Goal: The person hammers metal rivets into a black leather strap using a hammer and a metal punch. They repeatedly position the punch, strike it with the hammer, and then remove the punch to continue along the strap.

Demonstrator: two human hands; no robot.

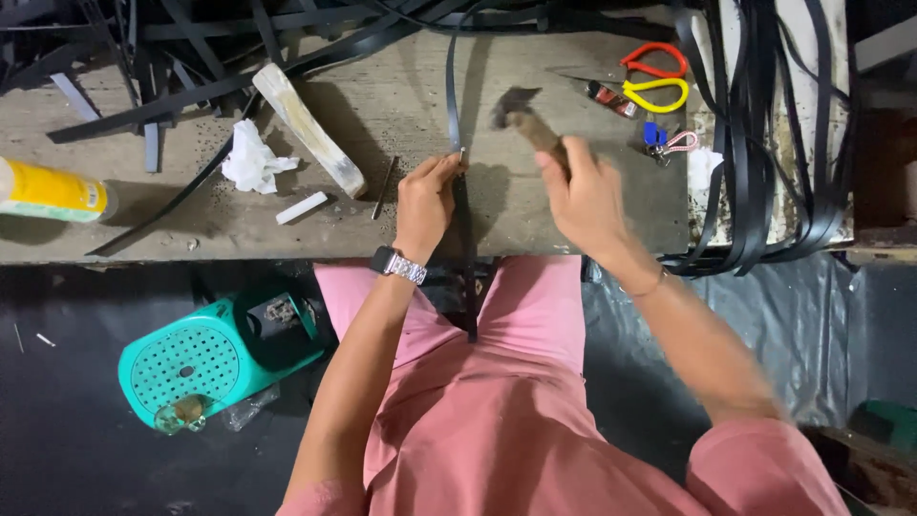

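My left hand (pixel 427 198) pinches a small metal punch (pixel 458 156) upright on a long black strap (pixel 453 105) that runs across the worn wooden bench (pixel 382 105) toward me. My right hand (pixel 583 191) grips a wooden-handled hammer (pixel 521 110), its dark head blurred and raised just right of the punch. A watch sits on my left wrist.
A wooden block (pixel 308 129), crumpled white tissue (pixel 252 161), a white stick (pixel 302 207) and a yellow tube (pixel 53 191) lie left. Red and yellow scissors (pixel 654 78) and keys (pixel 669 141) lie right. Black straps (pixel 774 143) pile at back and right. A teal perforated stool (pixel 205 358) stands below.
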